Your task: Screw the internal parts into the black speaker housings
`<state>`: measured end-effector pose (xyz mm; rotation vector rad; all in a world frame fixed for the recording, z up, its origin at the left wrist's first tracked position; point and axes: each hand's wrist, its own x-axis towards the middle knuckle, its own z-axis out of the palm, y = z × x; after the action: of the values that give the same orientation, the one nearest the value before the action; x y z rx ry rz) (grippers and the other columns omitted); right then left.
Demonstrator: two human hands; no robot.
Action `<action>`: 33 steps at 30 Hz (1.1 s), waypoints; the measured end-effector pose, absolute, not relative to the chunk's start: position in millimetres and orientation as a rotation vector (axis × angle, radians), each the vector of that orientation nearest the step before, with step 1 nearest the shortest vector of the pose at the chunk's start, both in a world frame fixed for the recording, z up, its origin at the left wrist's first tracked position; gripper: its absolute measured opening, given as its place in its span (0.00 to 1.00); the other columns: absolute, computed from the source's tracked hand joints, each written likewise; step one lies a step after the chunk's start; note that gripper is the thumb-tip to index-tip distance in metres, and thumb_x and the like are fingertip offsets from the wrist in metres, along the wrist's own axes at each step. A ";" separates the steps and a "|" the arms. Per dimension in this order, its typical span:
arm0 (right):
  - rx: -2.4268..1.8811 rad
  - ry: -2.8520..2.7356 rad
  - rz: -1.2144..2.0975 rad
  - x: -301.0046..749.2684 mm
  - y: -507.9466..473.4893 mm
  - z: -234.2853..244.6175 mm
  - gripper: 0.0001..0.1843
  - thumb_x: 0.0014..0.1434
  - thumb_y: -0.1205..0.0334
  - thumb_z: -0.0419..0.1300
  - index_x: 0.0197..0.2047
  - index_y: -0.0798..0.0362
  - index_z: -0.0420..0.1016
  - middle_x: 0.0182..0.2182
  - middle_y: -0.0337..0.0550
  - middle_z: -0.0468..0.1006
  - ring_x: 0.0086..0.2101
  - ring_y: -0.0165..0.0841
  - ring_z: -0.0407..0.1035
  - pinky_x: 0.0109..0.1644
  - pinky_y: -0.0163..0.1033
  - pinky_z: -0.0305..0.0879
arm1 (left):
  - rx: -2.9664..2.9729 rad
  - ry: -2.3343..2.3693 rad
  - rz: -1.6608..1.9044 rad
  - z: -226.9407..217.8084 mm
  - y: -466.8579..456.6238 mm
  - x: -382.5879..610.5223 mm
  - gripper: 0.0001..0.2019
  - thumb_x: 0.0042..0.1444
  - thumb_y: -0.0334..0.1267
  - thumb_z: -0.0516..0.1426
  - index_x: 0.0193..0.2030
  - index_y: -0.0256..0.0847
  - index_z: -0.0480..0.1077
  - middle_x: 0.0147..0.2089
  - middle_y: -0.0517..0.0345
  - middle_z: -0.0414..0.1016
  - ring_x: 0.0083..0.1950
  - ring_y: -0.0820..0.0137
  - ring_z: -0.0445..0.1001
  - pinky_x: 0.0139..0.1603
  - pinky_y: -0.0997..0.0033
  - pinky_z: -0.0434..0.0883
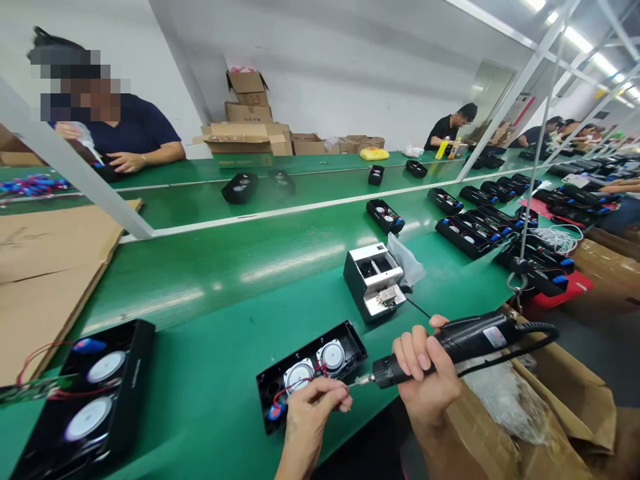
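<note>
Two hands working where?

Lower centre: the right hand (425, 377) is clamping an electric screwdriver (465, 343), and the left hand (310, 417) is pinching a red wire (281, 395) inside a black speaker housing (305, 357) on the green workbench (210, 393).

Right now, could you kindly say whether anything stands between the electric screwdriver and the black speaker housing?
Yes: the fingers of the left hand cross the housing rim beside the screwdriver tip.

Two hands (425, 377), one electric screwdriver (480, 340), seemingly two speaker drivers (331, 355).
</note>
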<state>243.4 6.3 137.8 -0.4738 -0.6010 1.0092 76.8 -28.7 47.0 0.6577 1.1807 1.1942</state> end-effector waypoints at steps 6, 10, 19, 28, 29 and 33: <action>-0.513 -0.601 0.994 242.5 6.5 135.5 0.07 0.67 0.61 0.67 0.48 0.42 0.77 0.21 0.23 0.49 0.17 0.25 0.37 0.20 0.29 0.53 | 1.120 1.288 1.354 31.2 -28.1 65.7 0.12 0.48 0.50 0.76 0.29 0.47 0.86 0.30 0.55 0.87 0.31 0.61 0.87 0.38 0.66 0.87; -0.516 -0.611 0.992 241.5 6.2 136.0 0.06 0.68 0.61 0.66 0.48 0.42 0.76 0.20 0.23 0.49 0.17 0.25 0.37 0.20 0.30 0.52 | 1.293 1.300 1.431 26.2 -28.4 61.5 0.08 0.51 0.48 0.75 0.30 0.50 0.87 0.34 0.57 0.89 0.35 0.60 0.89 0.43 0.65 0.88; -0.550 -0.753 0.972 237.0 13.0 123.5 0.06 0.71 0.62 0.63 0.50 0.41 0.75 0.20 0.24 0.56 0.16 0.25 0.46 0.22 0.30 0.57 | 1.908 1.405 1.211 15.4 -12.3 37.6 0.30 0.50 0.50 0.78 0.59 0.48 0.82 0.61 0.48 0.86 0.65 0.45 0.83 0.65 0.41 0.83; -0.603 -1.003 1.030 218.2 25.5 78.4 0.08 0.76 0.60 0.63 0.54 0.40 0.70 0.23 0.24 0.64 0.17 0.25 0.58 0.22 0.31 0.60 | 2.691 1.584 0.708 19.3 -5.8 30.7 0.05 0.62 0.38 0.69 0.44 0.50 0.83 0.54 0.58 0.86 0.69 0.42 0.77 0.72 0.33 0.73; -0.608 -1.014 1.029 217.0 25.6 76.1 0.08 0.76 0.60 0.63 0.54 0.40 0.70 0.23 0.24 0.64 0.17 0.25 0.58 0.22 0.31 0.60 | 2.675 1.600 0.718 19.3 -6.4 32.5 0.04 0.62 0.38 0.69 0.44 0.50 0.83 0.54 0.58 0.86 0.69 0.42 0.77 0.72 0.33 0.72; -0.612 -1.046 1.002 214.5 27.1 75.0 0.08 0.76 0.59 0.63 0.54 0.41 0.69 0.24 0.24 0.64 0.17 0.25 0.58 0.21 0.31 0.59 | 2.594 1.663 0.761 19.2 -8.5 37.6 0.03 0.61 0.36 0.69 0.42 0.49 0.83 0.53 0.57 0.86 0.71 0.44 0.75 0.76 0.34 0.67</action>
<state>214.5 27.1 75.0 -0.6122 -1.0463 1.0021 37.6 -8.5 19.2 2.5941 1.6634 0.7606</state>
